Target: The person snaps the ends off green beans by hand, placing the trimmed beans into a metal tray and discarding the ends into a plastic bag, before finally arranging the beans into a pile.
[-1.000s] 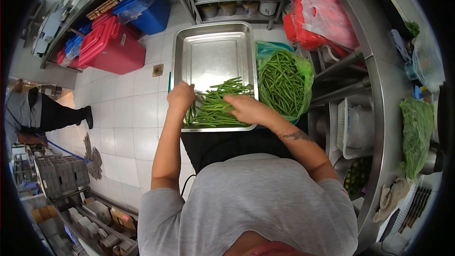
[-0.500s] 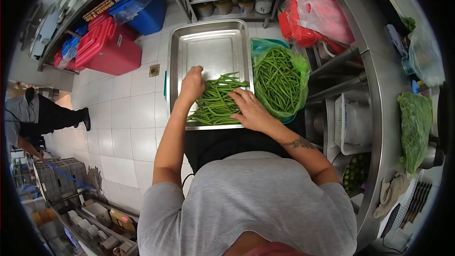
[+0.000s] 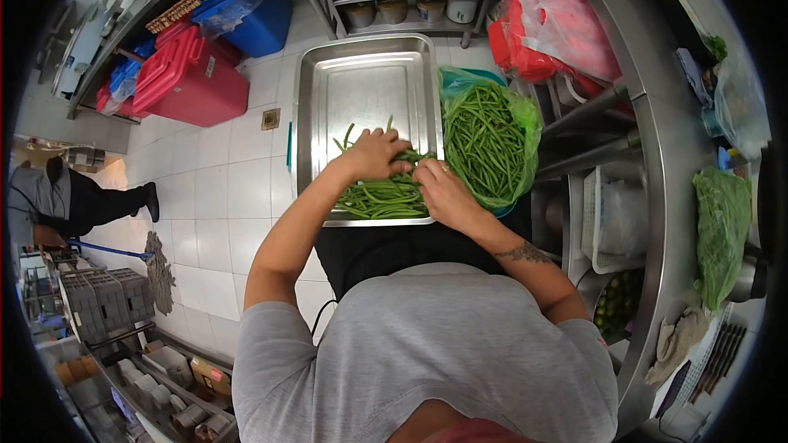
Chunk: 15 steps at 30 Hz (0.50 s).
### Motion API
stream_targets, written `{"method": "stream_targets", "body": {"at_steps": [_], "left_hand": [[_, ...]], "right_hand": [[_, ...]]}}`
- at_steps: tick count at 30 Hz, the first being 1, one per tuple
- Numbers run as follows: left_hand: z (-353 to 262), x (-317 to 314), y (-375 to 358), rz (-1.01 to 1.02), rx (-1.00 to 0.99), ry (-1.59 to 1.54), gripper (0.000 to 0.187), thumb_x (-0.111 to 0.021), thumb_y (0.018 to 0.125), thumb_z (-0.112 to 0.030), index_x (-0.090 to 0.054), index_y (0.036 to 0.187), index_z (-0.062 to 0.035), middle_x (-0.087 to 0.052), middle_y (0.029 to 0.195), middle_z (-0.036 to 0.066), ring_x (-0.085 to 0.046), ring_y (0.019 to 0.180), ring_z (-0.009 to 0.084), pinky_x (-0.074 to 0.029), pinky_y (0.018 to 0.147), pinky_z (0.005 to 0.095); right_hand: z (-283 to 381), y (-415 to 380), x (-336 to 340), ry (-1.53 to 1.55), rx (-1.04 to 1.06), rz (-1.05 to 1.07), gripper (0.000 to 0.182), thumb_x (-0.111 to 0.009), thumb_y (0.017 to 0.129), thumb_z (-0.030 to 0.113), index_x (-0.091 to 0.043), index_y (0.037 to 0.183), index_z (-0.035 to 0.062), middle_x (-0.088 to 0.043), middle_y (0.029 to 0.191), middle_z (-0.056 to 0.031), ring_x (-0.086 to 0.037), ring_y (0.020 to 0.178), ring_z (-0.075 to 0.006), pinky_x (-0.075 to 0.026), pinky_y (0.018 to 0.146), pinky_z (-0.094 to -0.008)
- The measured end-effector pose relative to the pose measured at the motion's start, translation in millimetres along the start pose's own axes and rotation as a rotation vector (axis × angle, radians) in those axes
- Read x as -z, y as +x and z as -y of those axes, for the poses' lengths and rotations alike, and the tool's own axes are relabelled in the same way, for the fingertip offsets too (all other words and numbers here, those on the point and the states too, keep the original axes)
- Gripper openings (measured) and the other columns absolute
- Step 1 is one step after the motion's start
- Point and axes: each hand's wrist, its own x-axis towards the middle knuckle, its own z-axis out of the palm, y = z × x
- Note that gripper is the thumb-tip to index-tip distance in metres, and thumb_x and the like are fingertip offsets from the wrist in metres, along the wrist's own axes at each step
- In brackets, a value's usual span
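A steel tray [image 3: 349, 74] lies before me, with a pile of green beans [image 3: 382, 198] across its near part. My left hand [image 3: 373, 154] reaches over the far side of the pile, its fingers closed round some beans whose ends stick out beyond the knuckles. Close beside it on the right, my right hand [image 3: 447, 191] has its fingertips pressed together on the bean ends. Its palm side is hidden. A green plastic bag full of green beans [image 3: 488, 143] stands against the tray's right side, in a teal container.
At left, a person [image 3: 82, 197] holds a mop [image 3: 160, 271] on the tiled floor. Red bin [image 3: 193, 78] and blue bin [image 3: 246, 20] stand at upper left. A shelf of tubs [image 3: 406, 0] is ahead. A steel counter [image 3: 657, 197] runs along my right.
My left hand has moved right and come down onto the beans, closing on some. My right hand has shifted slightly right, fingers now pinched together. The mop has swung into fuller view.
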Motion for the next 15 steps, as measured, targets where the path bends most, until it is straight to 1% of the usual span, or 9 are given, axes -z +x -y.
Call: {"method": "stream_targets", "body": {"at_steps": [1, 2, 5, 6, 7, 8, 10, 13, 15], "left_hand": [[-4, 1, -8, 0.009, -0.02, -0.026, 0.048, -0.054, 0.087, -0.051, -0.057, 0.122, -0.0184, -0.056, 0.114, 0.009, -0.053, 0.104, 0.0319, -0.038, 0.09, 0.0478], [-7, 5, -14, 0.024, -0.004, -0.027, 0.041, -0.054, 0.09, -0.043, -0.056, 0.123, -0.018, -0.055, 0.115, 0.008, -0.052, 0.106, 0.0297, -0.037, 0.091, 0.0473], [-2, 20, -35, -0.323, -0.076, -0.155, 0.038, -0.059, 0.088, -0.031, -0.057, 0.122, -0.0152, -0.056, 0.112, 0.008, -0.053, 0.105, 0.0296, -0.038, 0.091, 0.0453], [7, 23, -42, -0.355, -0.051, -0.221, 0.033, -0.062, 0.085, -0.019, -0.059, 0.116, -0.0094, -0.058, 0.108, 0.011, -0.055, 0.101, 0.0314, -0.042, 0.086, 0.0421], [10, 32, -52, -0.337, 0.059, -0.226, 0.026, -0.063, 0.083, -0.014, -0.06, 0.107, -0.005, -0.059, 0.104, 0.013, -0.057, 0.097, 0.0343, -0.045, 0.08, 0.0403], [16, 35, -65, -0.238, 0.2, -0.139, 0.022, -0.064, 0.08, -0.014, -0.06, 0.098, -0.0022, -0.06, 0.102, 0.016, -0.057, 0.097, 0.036, -0.046, 0.078, 0.0403], [27, 23, -88, 0.01, 0.356, 0.002, 0.026, -0.067, 0.075, -0.015, -0.059, 0.097, -0.0029, -0.061, 0.101, 0.017, -0.059, 0.096, 0.0359, -0.047, 0.081, 0.0417], [15, -11, -117, 0.105, 0.415, 0.148, 0.029, -0.066, 0.072, -0.013, -0.058, 0.099, -0.0033, -0.063, 0.097, 0.018, -0.062, 0.095, 0.0329, -0.047, 0.085, 0.0444], [12, -27, -124, 0.03, 0.412, 0.158, 0.028, -0.064, 0.074, -0.012, -0.058, 0.1, -0.0046, -0.063, 0.098, 0.017, -0.062, 0.097, 0.0325, -0.047, 0.085, 0.0434]], "right_hand": [[0, 1, 0, 0.0, -0.014, -0.031, 0.024, -0.055, 0.077, -0.003, -0.05, 0.1, -0.0017, -0.047, 0.105, -0.0172, -0.05, 0.097, -0.0354, -0.043, 0.087, -0.043], [0, 2, 2, -0.003, -0.05, -0.023, 0.031, -0.055, 0.078, -0.003, -0.048, 0.108, -0.0022, -0.047, 0.11, -0.0187, -0.049, 0.102, -0.0371, -0.043, 0.09, -0.0432], [4, 13, 5, 0.038, -0.05, -0.133, 0.039, -0.056, 0.078, -0.001, -0.046, 0.116, -0.0024, -0.045, 0.116, -0.0208, -0.048, 0.108, -0.0385, -0.042, 0.094, -0.043], [3, 17, 5, 0.029, -0.063, -0.093, 0.043, -0.058, 0.082, 0.005, -0.045, 0.122, -0.0025, -0.043, 0.122, -0.0214, -0.046, 0.114, -0.0386, -0.041, 0.096, -0.0421], [2, 21, 6, 0.049, -0.079, -0.071, 0.045, -0.059, 0.084, 0.009, -0.043, 0.125, -0.0016, -0.042, 0.125, -0.0217, -0.045, 0.116, -0.0392, -0.04, 0.098, -0.0425], [2, 26, 6, 0.069, -0.094, -0.051, 0.048, -0.06, 0.085, 0.013, -0.042, 0.127, -0.0007, -0.041, 0.128, -0.022, -0.043, 0.118, -0.0398, -0.039, 0.099, -0.0429], [1, 39, 3, 0.069, -0.096, -0.022, 0.054, -0.06, 0.087, 0.022, -0.039, 0.132, 0.001, -0.039, 0.133, -0.0227, -0.041, 0.122, -0.0404, -0.036, 0.102, -0.044], [-8, 59, -15, -0.02, -0.058, 0.005, 0.062, -0.06, 0.088, 0.034, -0.036, 0.137, 0.0033, -0.036, 0.138, -0.0237, -0.037, 0.127, -0.0402, -0.03, 0.106, -0.0461], [-16, 72, -30, -0.124, -0.04, 0.021, 0.066, -0.059, 0.088, 0.039, -0.035, 0.139, 0.0048, -0.035, 0.139, -0.0242, -0.034, 0.129, -0.0397, -0.027, 0.108, -0.0474]]}}
